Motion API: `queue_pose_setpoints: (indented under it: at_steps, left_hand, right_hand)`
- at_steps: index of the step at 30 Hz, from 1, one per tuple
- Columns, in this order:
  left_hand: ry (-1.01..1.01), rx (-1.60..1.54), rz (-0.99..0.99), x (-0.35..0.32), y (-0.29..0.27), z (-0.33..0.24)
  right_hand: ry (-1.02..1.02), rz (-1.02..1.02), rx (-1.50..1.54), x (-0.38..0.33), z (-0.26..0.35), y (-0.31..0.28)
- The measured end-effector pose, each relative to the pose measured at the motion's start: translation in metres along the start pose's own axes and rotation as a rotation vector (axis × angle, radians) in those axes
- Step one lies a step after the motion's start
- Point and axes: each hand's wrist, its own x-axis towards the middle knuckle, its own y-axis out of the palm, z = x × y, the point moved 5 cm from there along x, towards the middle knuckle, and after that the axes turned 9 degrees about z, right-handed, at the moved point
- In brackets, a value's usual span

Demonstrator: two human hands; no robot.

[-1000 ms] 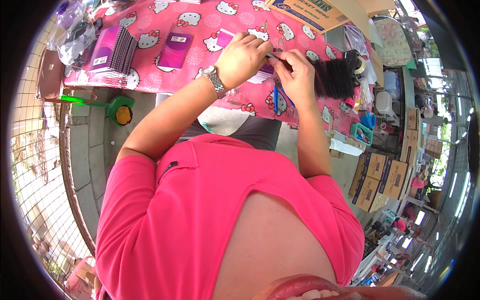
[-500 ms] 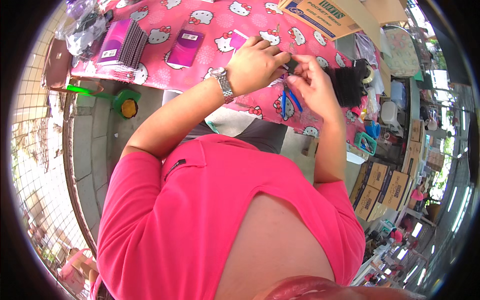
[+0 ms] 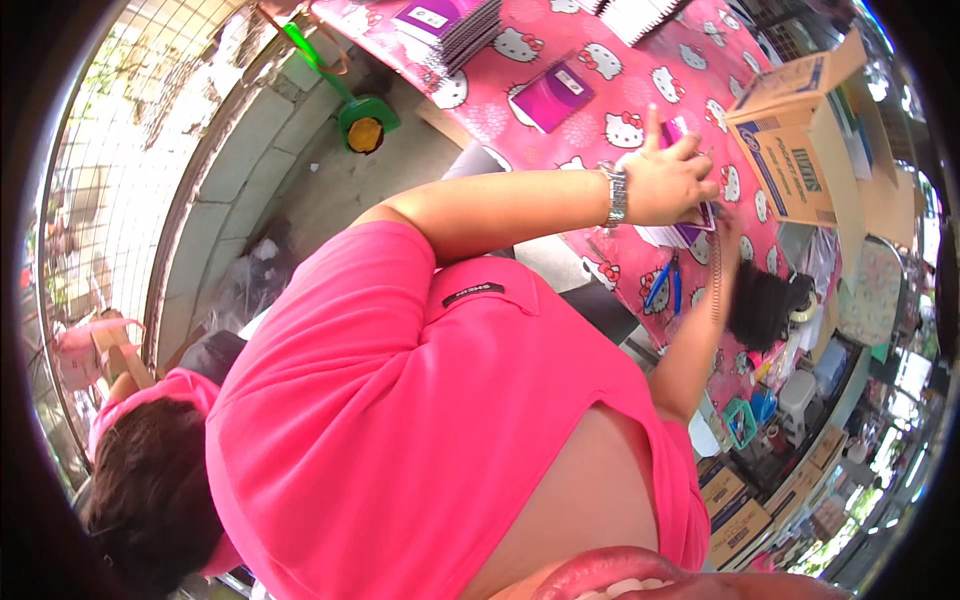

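Note:
My left hand point(image 3: 668, 182), a metal watch at its wrist, lies over a purple-covered notebook point(image 3: 676, 130), its fingers spread and pressing down on it. At the notebook's near edge is my right hand point(image 3: 730, 238), smeared by motion, so its fingers cannot be made out. A thin spiral binding coil point(image 3: 715, 285) runs from there along my right forearm. Blue-handled pliers point(image 3: 664, 287) lie on the table nearer to me. Farther left, another purple notebook point(image 3: 552, 96) lies flat beside a stack of spiral-bound purple notebooks point(image 3: 462, 30).
A bundle of black coils point(image 3: 765, 312) lies right of my right forearm. An open cardboard box point(image 3: 790, 165) stands at the far right of the pink patterned table cover. White spiral-bound pages point(image 3: 640, 18) lie at the back. On the floor are a green dustpan point(image 3: 368, 122) and, lower left, another person point(image 3: 150, 490).
The view has turned, shifting the table to the right. My hands, earlier close together over a small dark piece, are now at the notebook, my left hand spread; the coil now shows.

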Motion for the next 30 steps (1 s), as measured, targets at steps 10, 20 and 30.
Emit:
queue_pose_setpoints:
  at_steps: [10, 20, 30]
  left_hand:
    - [0.078, -0.044, -0.04, -0.002, -0.006, 0.011]
    - [0.063, -0.087, -0.036, -0.002, -0.002, 0.012]
    - [-0.003, -0.126, 0.017, -0.004, -0.009, 0.013]
  right_hand:
    - [-0.342, 0.336, 0.433, -0.072, 0.214, 0.018]
    - [-0.298, 0.593, 0.382, -0.069, 0.231, 0.042]
    - [-0.542, 0.72, 0.911, -0.07, 0.242, 0.046]
